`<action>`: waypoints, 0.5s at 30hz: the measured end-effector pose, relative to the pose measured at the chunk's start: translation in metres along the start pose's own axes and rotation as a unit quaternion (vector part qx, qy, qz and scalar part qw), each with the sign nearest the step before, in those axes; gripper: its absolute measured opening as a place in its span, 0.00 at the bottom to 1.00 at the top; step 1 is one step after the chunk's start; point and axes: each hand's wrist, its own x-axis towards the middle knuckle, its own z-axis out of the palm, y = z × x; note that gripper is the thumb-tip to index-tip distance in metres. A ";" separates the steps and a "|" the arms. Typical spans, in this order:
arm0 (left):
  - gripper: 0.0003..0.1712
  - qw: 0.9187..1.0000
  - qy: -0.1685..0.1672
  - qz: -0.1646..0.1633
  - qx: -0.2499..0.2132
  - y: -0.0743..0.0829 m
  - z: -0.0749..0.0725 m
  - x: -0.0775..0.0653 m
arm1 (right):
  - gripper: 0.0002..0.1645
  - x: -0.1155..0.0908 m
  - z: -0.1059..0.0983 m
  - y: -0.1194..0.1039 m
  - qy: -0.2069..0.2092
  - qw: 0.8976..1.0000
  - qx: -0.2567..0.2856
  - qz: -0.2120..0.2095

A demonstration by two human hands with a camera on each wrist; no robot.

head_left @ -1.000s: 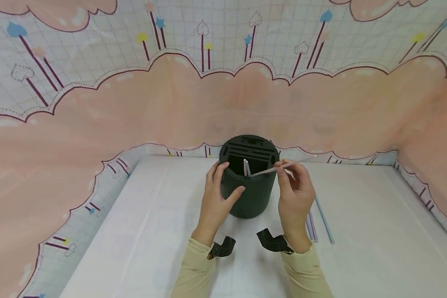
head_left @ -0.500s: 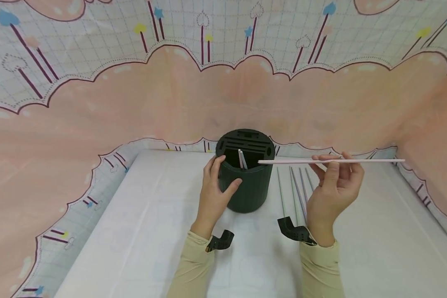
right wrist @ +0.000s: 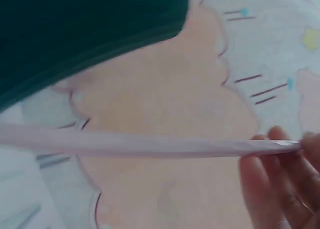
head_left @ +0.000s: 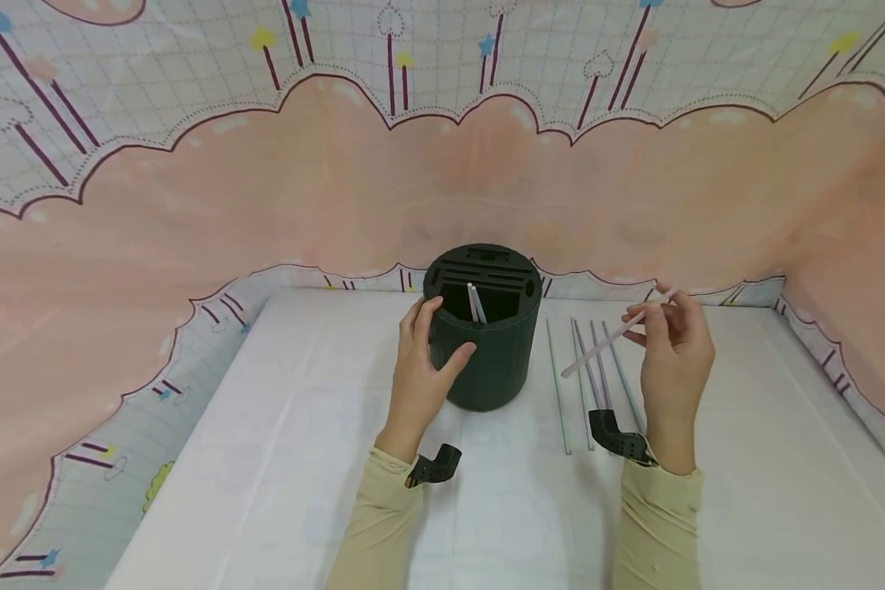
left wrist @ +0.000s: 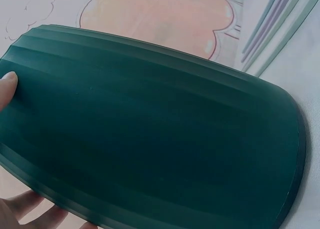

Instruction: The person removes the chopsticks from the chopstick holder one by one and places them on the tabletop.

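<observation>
A dark green pen holder with a slotted top stands upright on the white table. My left hand grips its left side, thumb on the front and fingertips at the rim; the left wrist view shows its ribbed wall filling most of the frame. Two pale straws stick up inside the opening. To the right, my right hand pinches a pale pink straw, slanted with its free end down to the left. In the right wrist view this straw runs across from the fingertips.
Between the holder and my right forearm lie several straws: green, purple and blue. A patterned peach and white cloth forms the backdrop behind the table and along its sides. Each wrist carries a black camera mount.
My right hand has moved right, away from the holder's opening, with the pink straw. The straw lay level half a second ago and now slants down leftward. My left hand keeps its grip.
</observation>
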 end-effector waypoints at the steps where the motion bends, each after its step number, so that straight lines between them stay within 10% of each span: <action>1: 0.38 1.000 0.000 0.000 0.001 0.000 0.000 0.000 | 0.16 0.000 0.000 0.004 -0.022 0.998 -0.057 0.006; 4: 0.38 1.000 0.000 -0.001 0.003 -0.001 -0.001 0.000 | 0.17 -0.001 0.000 0.020 -0.067 0.983 -0.168 0.020; 15: 0.38 1.000 0.000 -0.005 0.002 0.000 -0.001 -0.001 | 0.20 -0.005 0.006 0.056 -0.179 0.938 -0.289 0.060</action>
